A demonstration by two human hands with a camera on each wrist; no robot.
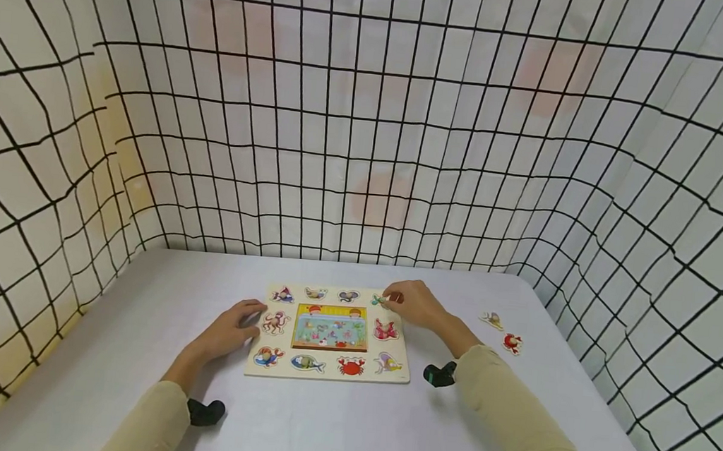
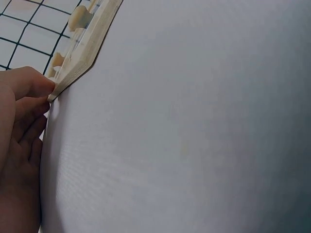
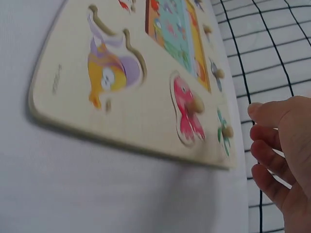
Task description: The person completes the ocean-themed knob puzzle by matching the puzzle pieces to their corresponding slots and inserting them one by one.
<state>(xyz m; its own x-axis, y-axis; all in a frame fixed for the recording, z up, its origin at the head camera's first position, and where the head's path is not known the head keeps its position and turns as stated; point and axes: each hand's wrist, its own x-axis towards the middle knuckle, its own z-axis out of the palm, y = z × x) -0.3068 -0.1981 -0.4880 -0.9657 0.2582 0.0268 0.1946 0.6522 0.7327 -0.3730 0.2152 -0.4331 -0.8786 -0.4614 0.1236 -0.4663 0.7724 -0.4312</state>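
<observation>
A wooden knobbed puzzle board [image 1: 330, 377] with sea-animal pictures lies flat before me. My left hand [image 1: 225, 332] rests against its left edge; up close in the left wrist view, thumb and fingertips [image 2: 41, 87] touch the board's corner. Over the far right corner is my right hand [image 1: 415, 304], beside a green piece [image 1: 377, 300]. In the right wrist view that green piece [image 3: 223, 133] sits in the board, its knob apart from my loosely bent fingers [image 3: 267, 114]. The pink piece [image 3: 184, 104] sits nearer. The yellow-and-purple fish recess [image 3: 109, 75] has no knobbed piece in it.
Two loose pieces lie on the table right of my right forearm: a pale yellowish one [image 1: 491, 320] and a red crab [image 1: 512, 343]. White walls with black netting [image 1: 368, 141] enclose the white table [image 1: 332, 435] at the back and sides.
</observation>
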